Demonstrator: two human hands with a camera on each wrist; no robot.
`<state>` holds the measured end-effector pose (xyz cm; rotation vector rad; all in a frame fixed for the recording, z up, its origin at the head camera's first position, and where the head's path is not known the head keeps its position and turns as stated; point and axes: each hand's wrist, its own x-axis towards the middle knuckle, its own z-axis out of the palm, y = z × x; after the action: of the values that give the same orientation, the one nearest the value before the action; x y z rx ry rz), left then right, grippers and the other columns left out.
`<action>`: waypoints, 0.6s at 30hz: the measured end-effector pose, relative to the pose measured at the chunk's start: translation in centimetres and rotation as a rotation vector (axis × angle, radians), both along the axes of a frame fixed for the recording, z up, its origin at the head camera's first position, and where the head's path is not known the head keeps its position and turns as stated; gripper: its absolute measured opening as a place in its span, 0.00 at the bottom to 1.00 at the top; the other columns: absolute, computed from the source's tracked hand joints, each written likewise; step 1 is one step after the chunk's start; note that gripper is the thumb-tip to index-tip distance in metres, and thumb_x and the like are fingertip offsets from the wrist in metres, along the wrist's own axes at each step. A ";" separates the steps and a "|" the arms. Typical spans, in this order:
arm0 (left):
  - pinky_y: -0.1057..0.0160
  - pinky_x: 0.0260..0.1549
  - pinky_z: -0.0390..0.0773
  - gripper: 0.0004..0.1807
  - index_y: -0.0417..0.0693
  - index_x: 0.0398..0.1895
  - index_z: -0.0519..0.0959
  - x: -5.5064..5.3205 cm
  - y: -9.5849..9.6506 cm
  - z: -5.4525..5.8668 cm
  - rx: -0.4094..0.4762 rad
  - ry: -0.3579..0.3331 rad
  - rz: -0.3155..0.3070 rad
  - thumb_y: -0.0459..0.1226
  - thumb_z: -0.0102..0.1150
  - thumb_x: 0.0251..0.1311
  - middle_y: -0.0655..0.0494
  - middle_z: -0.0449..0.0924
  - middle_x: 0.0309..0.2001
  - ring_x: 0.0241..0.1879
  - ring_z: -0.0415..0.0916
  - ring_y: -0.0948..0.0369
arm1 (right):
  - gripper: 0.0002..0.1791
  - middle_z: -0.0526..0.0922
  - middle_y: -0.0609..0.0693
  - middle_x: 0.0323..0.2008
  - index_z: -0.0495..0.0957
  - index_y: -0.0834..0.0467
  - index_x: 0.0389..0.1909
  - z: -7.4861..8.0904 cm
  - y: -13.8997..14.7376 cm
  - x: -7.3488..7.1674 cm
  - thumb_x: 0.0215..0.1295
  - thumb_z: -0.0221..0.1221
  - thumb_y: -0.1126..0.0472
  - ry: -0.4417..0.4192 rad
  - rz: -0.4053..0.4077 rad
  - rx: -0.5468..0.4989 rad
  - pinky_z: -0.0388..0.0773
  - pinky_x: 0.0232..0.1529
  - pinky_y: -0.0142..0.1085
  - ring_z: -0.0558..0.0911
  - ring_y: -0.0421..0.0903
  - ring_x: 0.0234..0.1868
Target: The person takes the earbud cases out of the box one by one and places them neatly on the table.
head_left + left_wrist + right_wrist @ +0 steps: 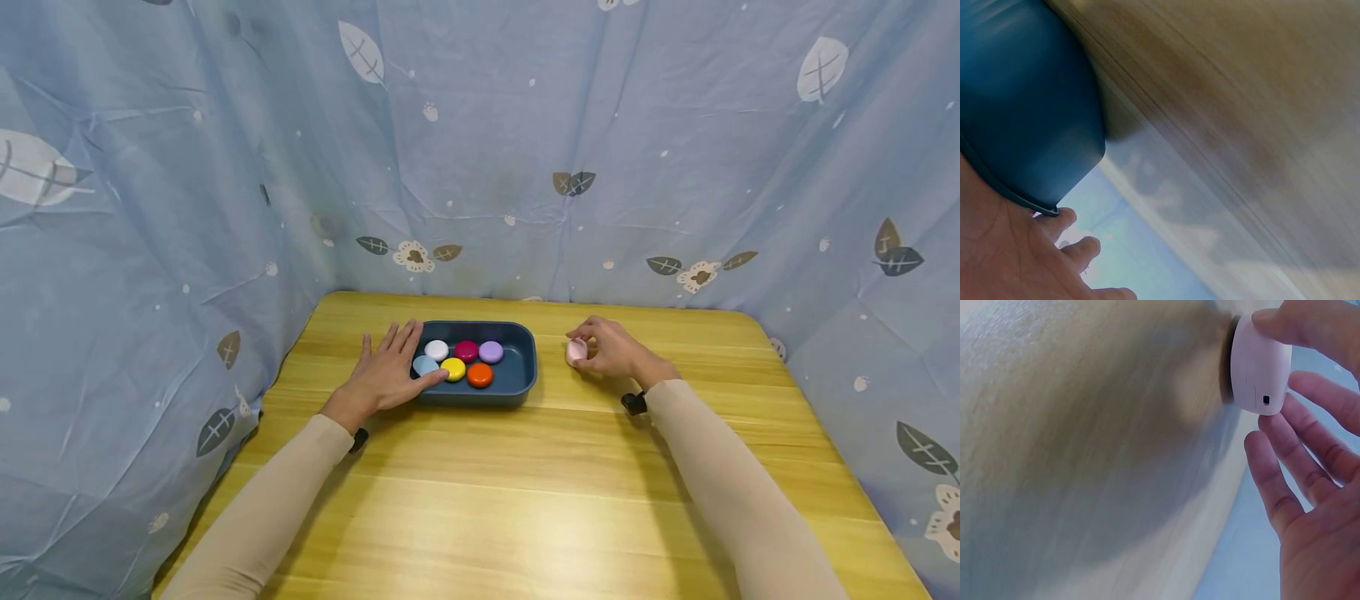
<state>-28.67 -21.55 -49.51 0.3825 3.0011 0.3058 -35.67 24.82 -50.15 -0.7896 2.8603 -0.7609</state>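
Note:
My left hand [386, 373] lies with straight fingers across the left end of a dark blue tray [523, 367], its thumb reaching over the tray. In the left wrist view the palm [1004, 256] is against the rim, beside the tray's outer wall [1029, 106]. To the right of the tray, my right hand [611, 350] holds a small, rounded pale pink case [576, 352] between thumb and fingers. The right wrist view shows a little dark port on the case [1260, 369]. It is at the tabletop; I cannot tell whether it touches the wood.
Several smooth rounded pieces sit in the tray: white [437, 350], crimson [467, 351], lilac [491, 352], yellow [453, 370], orange [480, 375] and light blue [425, 365], the last partly covered. A patterned blue curtain [480, 150] surrounds the wooden table [480, 500] behind and at both sides.

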 end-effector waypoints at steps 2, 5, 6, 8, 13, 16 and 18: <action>0.18 0.91 0.31 0.68 0.51 1.00 0.39 0.1 0.0 0.0 0.000 0.007 0.000 0.84 0.44 0.75 0.47 0.39 1.00 0.98 0.37 0.38 | 0.31 0.84 0.66 0.69 0.87 0.64 0.73 0.1 0.0 0.0 0.73 0.80 0.59 0.006 0.005 0.002 0.87 0.69 0.63 0.85 0.67 0.68; 0.18 0.91 0.32 0.68 0.51 1.00 0.40 0.1 0.0 0.0 0.002 0.013 -0.001 0.83 0.45 0.75 0.47 0.40 1.00 0.98 0.38 0.37 | 0.32 0.83 0.67 0.73 0.85 0.63 0.75 0.2 0.1 0.0 0.74 0.79 0.58 0.010 0.009 0.003 0.83 0.75 0.68 0.82 0.71 0.74; 0.18 0.91 0.33 0.67 0.51 1.00 0.40 0.1 0.1 0.1 0.003 0.016 -0.002 0.83 0.45 0.76 0.47 0.40 0.99 0.98 0.38 0.37 | 0.33 0.82 0.67 0.74 0.85 0.63 0.76 0.2 0.1 0.0 0.75 0.79 0.57 0.011 0.011 0.003 0.81 0.76 0.70 0.81 0.72 0.75; 0.18 0.91 0.33 0.67 0.51 1.00 0.40 0.1 0.1 0.1 0.000 0.015 -0.003 0.83 0.45 0.76 0.47 0.40 1.00 0.98 0.38 0.37 | 0.34 0.81 0.67 0.76 0.84 0.62 0.77 0.3 0.1 0.0 0.75 0.78 0.56 0.015 0.014 0.001 0.78 0.79 0.71 0.79 0.73 0.78; 0.18 0.91 0.32 0.66 0.51 1.00 0.41 0.0 0.1 0.1 0.001 0.009 0.000 0.82 0.46 0.77 0.48 0.39 1.00 0.98 0.38 0.38 | 0.34 0.81 0.66 0.77 0.84 0.61 0.78 0.8 -0.3 -0.2 0.74 0.78 0.57 0.043 0.034 -0.027 0.78 0.79 0.71 0.80 0.72 0.79; 0.19 0.91 0.31 0.66 0.50 1.00 0.41 0.1 0.2 0.2 0.006 0.006 0.006 0.81 0.47 0.77 0.47 0.40 1.00 0.98 0.38 0.38 | 0.33 0.83 0.65 0.76 0.85 0.60 0.77 1.2 -0.7 -0.3 0.73 0.77 0.57 0.067 0.056 -0.051 0.78 0.79 0.70 0.80 0.71 0.78; 0.19 0.91 0.30 0.67 0.50 1.00 0.41 0.2 0.2 0.2 0.003 0.002 0.007 0.81 0.47 0.76 0.47 0.39 1.00 0.98 0.38 0.38 | 0.33 0.84 0.64 0.76 0.86 0.59 0.76 1.5 -1.1 -0.3 0.72 0.77 0.56 0.080 0.076 -0.063 0.79 0.79 0.69 0.81 0.70 0.78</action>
<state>-28.49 -21.32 -49.33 0.3724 3.0055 0.3102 -35.93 23.75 -48.70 -0.9524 2.8696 -0.8314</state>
